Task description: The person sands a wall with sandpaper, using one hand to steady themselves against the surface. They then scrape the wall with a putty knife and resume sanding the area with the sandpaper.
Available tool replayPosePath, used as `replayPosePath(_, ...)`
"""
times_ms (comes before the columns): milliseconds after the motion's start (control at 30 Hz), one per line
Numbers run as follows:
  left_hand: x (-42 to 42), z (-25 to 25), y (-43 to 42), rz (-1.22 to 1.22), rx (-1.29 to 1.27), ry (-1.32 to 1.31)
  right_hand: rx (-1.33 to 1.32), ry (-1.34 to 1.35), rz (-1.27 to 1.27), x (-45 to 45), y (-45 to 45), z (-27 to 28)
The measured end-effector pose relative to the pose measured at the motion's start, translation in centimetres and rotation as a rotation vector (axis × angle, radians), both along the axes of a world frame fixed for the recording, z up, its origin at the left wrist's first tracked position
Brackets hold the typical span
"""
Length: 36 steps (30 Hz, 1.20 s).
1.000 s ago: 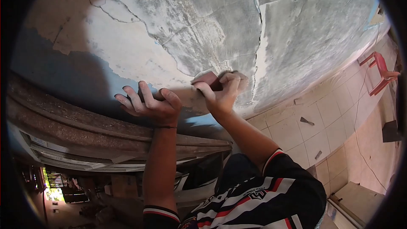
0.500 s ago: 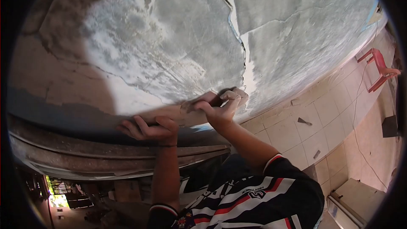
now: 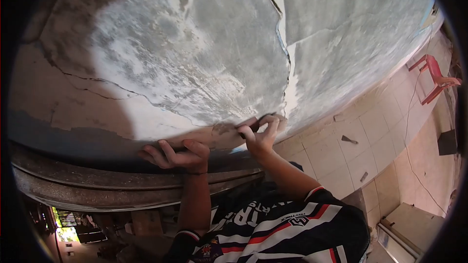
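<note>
Brown block [image 3: 249, 123] was gripped at the cracked wall [image 3: 229, 53] by the right hand [image 3: 263, 139], fingers curled; the left hand [image 3: 179, 156] was held loosely open.

Jagged dark crack [image 3: 288, 63]: near-black line, bordered by a white strip with flecks of light blue
Rough grey plaster wall [image 3: 234, 24]: mottled grey and chalky white left of the crack, smoother grey to its right; shadowed pinkish beige far left of it, dull blue at its lower left
Flat reddish-brown block [image 3: 247, 125]: plain, just left of the crack's lower end
Black striped fabric jersey [image 3: 297, 221]: white and red diagonal bands, white lettering, below the crack
Red plastic chair [image 3: 434, 80]: plain, right of the crack
Square cream floor tiles [image 3: 321, 153]: thin darker grid
</note>
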<state>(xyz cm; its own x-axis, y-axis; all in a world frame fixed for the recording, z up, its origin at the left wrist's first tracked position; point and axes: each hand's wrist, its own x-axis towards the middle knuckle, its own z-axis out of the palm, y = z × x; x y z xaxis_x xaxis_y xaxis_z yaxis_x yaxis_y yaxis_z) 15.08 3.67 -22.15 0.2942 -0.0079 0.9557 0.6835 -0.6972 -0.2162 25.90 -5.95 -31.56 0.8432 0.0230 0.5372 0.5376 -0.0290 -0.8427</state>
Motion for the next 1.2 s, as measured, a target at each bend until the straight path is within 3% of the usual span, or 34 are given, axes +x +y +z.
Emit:
replayPosePath(133,0.2,0.1,-0.2,0.021,0.003,-0.008,0.157,-0.074,0.016,0.1,0.6,1.7)
replayPosePath(267,0.1,-0.3,0.2,0.000,-0.007,-0.034,0.131,-0.193,-0.059,1.1,0.8,4.8)
replayPosePath(433,-0.3,-0.2,0.2,-0.005,0.005,-0.007,-0.044,-0.045,-0.043,-0.3,0.2,0.2)
replayPosePath(633,0.1,0.0,0.0,0.011,0.020,-0.012,0.208,-0.178,-0.025,1.3,0.9,4.8)
replayPosePath(733,-0.1,0.2,-0.2,0.017,0.025,0.023,-0.014,-0.188,-0.082,0.8,0.0,2.6)
replayPosePath(767,-0.1,0.3,-0.2,0.018,0.026,0.025,0.085,-0.043,0.016,0.1,0.2,0.5)
replayPosePath(800,-0.1,0.4,-0.2,0.011,0.024,0.029,-0.022,-0.027,-0.014,-0.3,-0.2,0.1)
replayPosePath(867,-0.2,0.3,-0.3,0.002,0.014,0.040,0.075,-0.047,-0.011,-0.4,0.3,-0.1)
replayPosePath(967,-0.3,0.1,0.0,0.009,0.011,0.021,0.188,-0.126,-0.019,0.6,0.8,4.1)
replayPosePath(1067,-0.1,0.1,-0.4,0.017,-0.009,0.009,0.208,-0.018,0.090,0.5,1.1,4.4)
replayPosePath(1100,-0.1,0.1,-0.4,0.002,-0.012,0.017,0.093,-0.143,-0.029,0.7,0.5,4.3)
replayPosePath(1200,-0.1,0.2,-0.2,-0.023,-0.002,0.014,0.045,0.031,0.046,-0.3,-0.1,0.6)
